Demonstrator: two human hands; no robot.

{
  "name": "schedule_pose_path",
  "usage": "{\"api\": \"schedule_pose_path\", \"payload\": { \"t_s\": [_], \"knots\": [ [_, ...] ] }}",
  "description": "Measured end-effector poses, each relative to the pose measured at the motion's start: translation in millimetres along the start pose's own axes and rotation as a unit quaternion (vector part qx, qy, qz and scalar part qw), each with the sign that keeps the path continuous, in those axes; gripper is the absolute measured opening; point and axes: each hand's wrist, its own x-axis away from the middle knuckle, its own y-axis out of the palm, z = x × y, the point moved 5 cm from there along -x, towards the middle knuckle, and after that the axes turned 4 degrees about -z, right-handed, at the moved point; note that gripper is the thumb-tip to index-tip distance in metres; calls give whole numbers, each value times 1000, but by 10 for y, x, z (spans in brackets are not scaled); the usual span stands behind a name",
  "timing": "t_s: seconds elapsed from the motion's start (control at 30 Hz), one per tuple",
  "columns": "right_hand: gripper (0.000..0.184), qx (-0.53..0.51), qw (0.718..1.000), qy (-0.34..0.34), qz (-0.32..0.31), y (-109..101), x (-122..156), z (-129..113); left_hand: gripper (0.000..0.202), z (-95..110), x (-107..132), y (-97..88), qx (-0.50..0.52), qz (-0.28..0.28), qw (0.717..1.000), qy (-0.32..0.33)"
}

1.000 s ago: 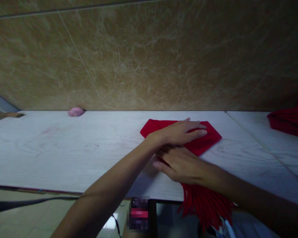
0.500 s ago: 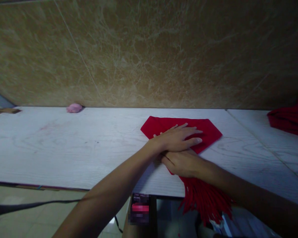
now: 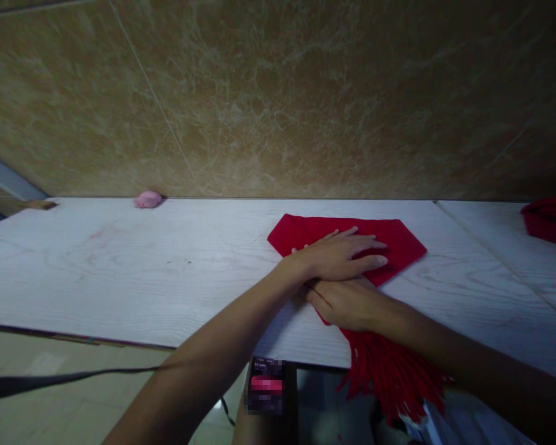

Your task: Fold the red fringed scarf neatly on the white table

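A red fringed scarf (image 3: 393, 241) lies folded on the white wood-grain table, its far edge straight and its sides pointed. Flat on top of it rests my left hand (image 3: 349, 256), fingers spread. My right hand (image 3: 345, 303) reaches across from the right and passes under my left wrist. Its fingers stretch out over the cloth, with a few tips showing beyond the left wrist and the rest hidden. The scarf's tassels (image 3: 393, 371) hang over the table's front edge, beneath my right forearm.
A small pink figure (image 3: 148, 199) sits against the marbled wall (image 3: 269, 99). More red cloth (image 3: 551, 221) lies at the far right, and a brown piece (image 3: 39, 204) at the far left. A phone with a blurred screen (image 3: 265, 386) rests on my leg below the table edge.
The view has shifted slightly, so everything sits a little further right. Both hands keep the same place on the scarf.
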Motion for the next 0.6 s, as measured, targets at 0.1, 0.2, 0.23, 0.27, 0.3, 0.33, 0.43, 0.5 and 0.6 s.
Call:
{"api": "schedule_pose_path", "payload": {
  "t_s": [0.1,0.2,0.23,0.27,0.3,0.33,0.43,0.5,0.6],
  "knots": [
    [47,-26,1000,16,-6,-48,1,1,54,31,33,-72,-16,22,1000,14],
    [49,-45,999,8,7,-185,0,-17,51,47,97,-221,-33,79,996,28],
    [49,-44,999,6,16,-240,-2,-20,51,43,122,-276,-36,100,994,30],
    [48,-40,999,7,25,-291,-6,-17,51,34,147,-328,-36,120,992,30],
    [48,-33,999,10,34,-332,-13,-10,51,19,170,-373,-35,138,989,29],
    [47,-27,999,12,41,-357,-22,0,51,0,189,-408,-34,154,987,26],
    [46,-12,999,3,53,-334,-58,31,53,-81,213,-436,-37,171,985,9],
    [48,-5,998,1,55,-264,-80,60,54,-150,200,-396,-45,154,987,-8],
    [49,6,999,11,50,-170,-97,100,57,-282,177,-324,-60,117,990,-42]
  ]
}}
